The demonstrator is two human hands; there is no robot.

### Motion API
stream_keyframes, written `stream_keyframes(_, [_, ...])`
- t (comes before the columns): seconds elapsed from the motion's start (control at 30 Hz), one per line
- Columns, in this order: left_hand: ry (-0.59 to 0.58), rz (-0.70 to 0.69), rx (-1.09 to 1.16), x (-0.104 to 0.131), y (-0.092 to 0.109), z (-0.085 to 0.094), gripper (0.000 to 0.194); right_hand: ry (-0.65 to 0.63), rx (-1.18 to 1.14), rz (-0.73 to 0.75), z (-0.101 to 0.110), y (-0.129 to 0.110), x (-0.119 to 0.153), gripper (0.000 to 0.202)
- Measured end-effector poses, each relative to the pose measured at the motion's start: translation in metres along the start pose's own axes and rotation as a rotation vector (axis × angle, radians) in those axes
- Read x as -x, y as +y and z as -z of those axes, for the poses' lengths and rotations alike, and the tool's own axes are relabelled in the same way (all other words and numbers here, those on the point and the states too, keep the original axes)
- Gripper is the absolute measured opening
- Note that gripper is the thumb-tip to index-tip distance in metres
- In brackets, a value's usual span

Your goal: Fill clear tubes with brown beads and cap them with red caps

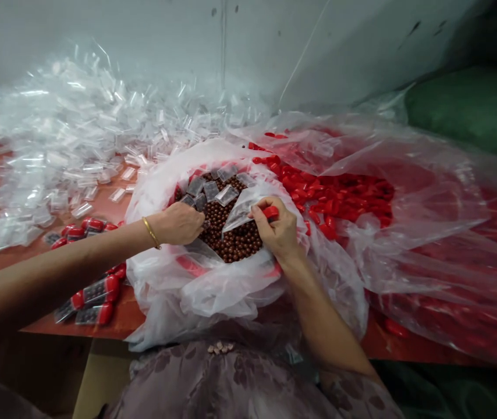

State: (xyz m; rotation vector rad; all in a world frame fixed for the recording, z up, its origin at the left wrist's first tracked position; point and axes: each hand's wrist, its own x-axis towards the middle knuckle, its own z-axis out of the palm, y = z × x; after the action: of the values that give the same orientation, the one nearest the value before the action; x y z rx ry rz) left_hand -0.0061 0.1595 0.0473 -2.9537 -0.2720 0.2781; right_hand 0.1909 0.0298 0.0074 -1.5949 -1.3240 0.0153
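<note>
A white plastic bag [226, 299] stands open in front of me, with many small brown balls [233, 241] inside. Several clear plastic containers [226, 195] lie on top of the balls. My left hand [183, 224], with a gold bangle [151, 234] at the wrist, is closed at the left side of the balls; its fingertips are partly hidden, and what they hold is unclear. At the right of the opening, my right hand [277, 227] pinches a fold of thin plastic film [242, 206]. A red cap [271, 213] is also held in its fingers.
Loose clear containers [69, 134] form a large heap at the back left. Filled containers with red caps [100, 299] lie on the red table [121, 314] beside my left arm. Red caps [340, 198] fill a big clear bag [427, 238] at right. A wall [165, 41] stands behind.
</note>
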Motion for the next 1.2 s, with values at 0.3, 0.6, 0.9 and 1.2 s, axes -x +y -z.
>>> stream_keyframes(0.3, [-0.039, 0.441, 0.587, -0.064, 0.016, -0.007, 0.022, 0.001, -0.005, 0.047, 0.002, 0.001, -0.001, 0.013])
stream_keyframes(0.6, [0.309, 0.376, 1.995, -0.055, 0.007, -0.021, 0.027, 0.144, -0.027, 0.051, 0.001, 0.008, 0.000, 0.009])
stream_keyframes(0.9, [0.429, 0.121, 2.142, -0.014, 0.024, -0.009, 0.041, 0.085, 0.003, 0.065, 0.001, 0.002, -0.001, 0.016])
stream_keyframes(1.2, [0.453, 0.175, 2.063, 0.007, 0.042, -0.025, 0.040, -0.139, -0.545, -0.251, -0.002, 0.002, -0.001, 0.030])
